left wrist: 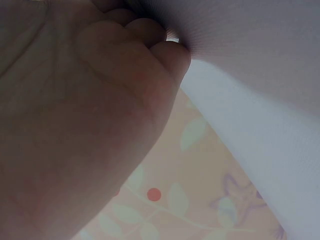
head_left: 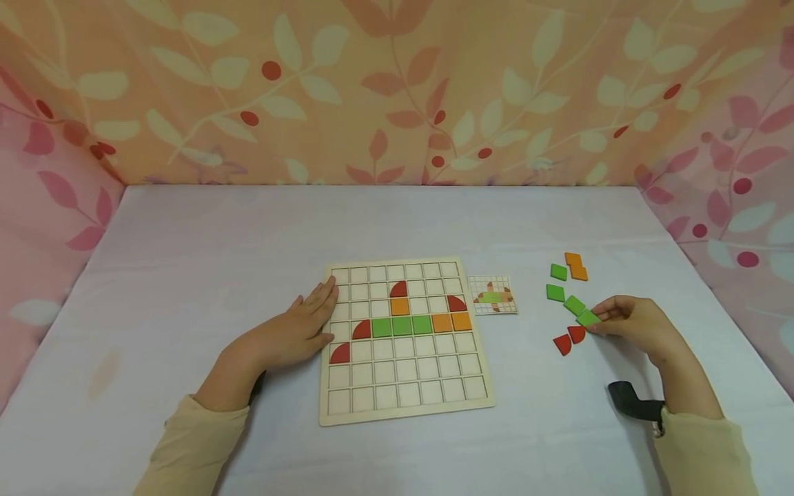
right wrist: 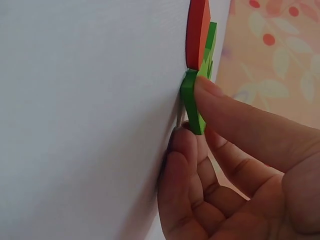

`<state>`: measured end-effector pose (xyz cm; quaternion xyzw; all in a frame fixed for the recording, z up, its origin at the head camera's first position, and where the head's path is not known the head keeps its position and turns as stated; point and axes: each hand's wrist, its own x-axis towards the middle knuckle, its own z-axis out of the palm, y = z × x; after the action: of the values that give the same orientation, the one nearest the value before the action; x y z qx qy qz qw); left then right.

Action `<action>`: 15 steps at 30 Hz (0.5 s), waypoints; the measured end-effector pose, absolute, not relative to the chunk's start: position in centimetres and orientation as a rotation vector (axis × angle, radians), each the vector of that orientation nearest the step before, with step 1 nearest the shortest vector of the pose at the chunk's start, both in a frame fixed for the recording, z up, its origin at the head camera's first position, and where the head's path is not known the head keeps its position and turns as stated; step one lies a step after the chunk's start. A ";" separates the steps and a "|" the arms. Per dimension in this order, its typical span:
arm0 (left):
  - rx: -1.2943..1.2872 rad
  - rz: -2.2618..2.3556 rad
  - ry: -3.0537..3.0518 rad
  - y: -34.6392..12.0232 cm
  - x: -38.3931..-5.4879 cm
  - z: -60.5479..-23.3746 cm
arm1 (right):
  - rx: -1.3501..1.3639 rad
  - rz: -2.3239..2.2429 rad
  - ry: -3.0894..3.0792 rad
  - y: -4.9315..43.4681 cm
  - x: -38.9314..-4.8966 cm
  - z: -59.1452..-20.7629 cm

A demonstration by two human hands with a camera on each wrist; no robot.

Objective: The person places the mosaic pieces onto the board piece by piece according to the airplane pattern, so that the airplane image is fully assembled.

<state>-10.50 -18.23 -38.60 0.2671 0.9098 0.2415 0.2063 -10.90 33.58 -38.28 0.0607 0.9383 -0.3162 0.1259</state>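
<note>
My right hand pinches a green tile at the lower end of the loose pieces; the right wrist view shows the thumb on the face of the green tile, with fingers curled beside its lower end. A red quarter-round tile lies just beyond. My left hand rests with extended fingers on the left edge of a wooden grid board. On the board lie red quarter-round tiles, a row of green squares and orange squares. In the left wrist view, the palm hides the board.
A small pattern card lies against the board's right side. Several loose green tiles, orange tiles and two red quarter-rounds are scattered right of it. Floral curtains stand behind the white-covered table.
</note>
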 end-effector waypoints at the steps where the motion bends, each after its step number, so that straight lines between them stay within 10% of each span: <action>1: 0.746 0.674 2.534 -18.2 -10.5 -38.6 | 0.179 -0.924 2.735 33.6 -10.9 -38.3; 15: 0.742 0.662 2.531 -18.2 -10.6 -38.6 | 0.249 -0.990 2.717 32.9 -10.5 -37.1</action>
<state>-10.58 -18.21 -38.63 0.2667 0.9100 0.2381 0.2098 -10.54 32.87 -37.15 0.0850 0.9294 -0.3386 0.1193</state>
